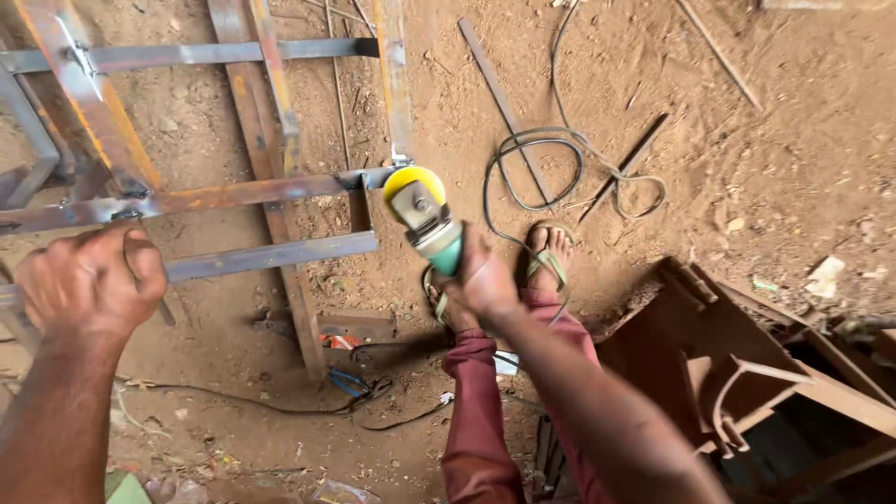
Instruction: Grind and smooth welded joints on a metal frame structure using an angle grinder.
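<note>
My right hand (485,278) grips a green angle grinder (431,227) with a yellow guard (413,181). Its disc end sits against the right end of a rusty steel bar of a welded metal frame (252,194). My left hand (93,278) is closed around a lower bar of the same frame (275,255) at the left. The frame has several angled steel bars over the dirt floor. My sandalled feet (549,254) stand just below the grinder.
A grey power cable (537,159) loops on the dirt behind the grinder. Loose flat steel strips (504,98) lie on the ground. A brown metal box structure (737,373) stands at the lower right. Black cable and blue pliers (350,383) lie near my leg.
</note>
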